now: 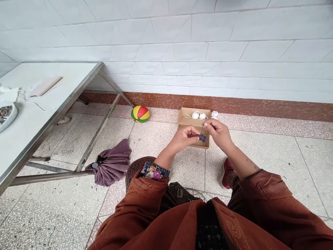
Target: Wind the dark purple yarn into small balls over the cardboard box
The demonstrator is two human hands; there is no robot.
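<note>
A small bundle of dark blue-purple yarn [202,138] is pinched between the thumb and fingers of my left hand [186,136]. From it a dark strand runs up to my right hand [217,130], whose thumb and forefinger are closed on it. Both hands are held over an open cardboard box [182,119] on the floor by the wall. Inside the box lie white balls of yarn [195,115] with loose ends trailing. Another white ball [214,114] shows just outside the box's right side.
A metal-framed table [85,74] stands on the left, bearing a bowl [11,114], a pinkish flat packet [47,86] and white string. Below it lie a folded purple umbrella [111,163] and a colourful ball [140,114]. A tiled wall rises ahead.
</note>
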